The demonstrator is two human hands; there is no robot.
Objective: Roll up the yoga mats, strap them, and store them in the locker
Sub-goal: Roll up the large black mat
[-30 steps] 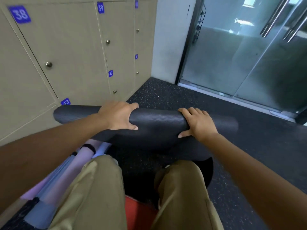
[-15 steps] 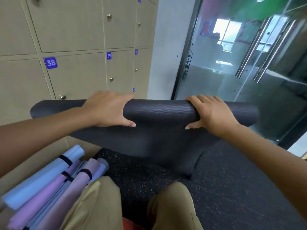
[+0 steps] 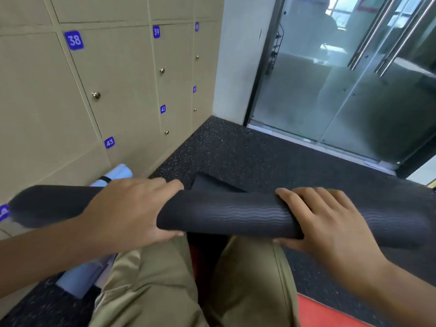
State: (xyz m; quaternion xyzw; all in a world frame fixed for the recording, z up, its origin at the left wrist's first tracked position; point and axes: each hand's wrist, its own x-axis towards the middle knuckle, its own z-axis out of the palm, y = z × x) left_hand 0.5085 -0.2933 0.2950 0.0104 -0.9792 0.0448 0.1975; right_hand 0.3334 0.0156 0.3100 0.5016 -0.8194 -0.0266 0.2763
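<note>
The black yoga mat [image 3: 226,214] is rolled into a long tube and lies sideways above the person's knees, in front of the lockers [image 3: 122,90]. The left hand [image 3: 132,213] wraps around the roll near its left part, fingers over the top and thumb under. The right hand [image 3: 330,223] grips it the same way further right. A loose flap of mat hangs behind. Pale blue rolled mats [image 3: 118,173] lie on the floor by the lockers.
</note>
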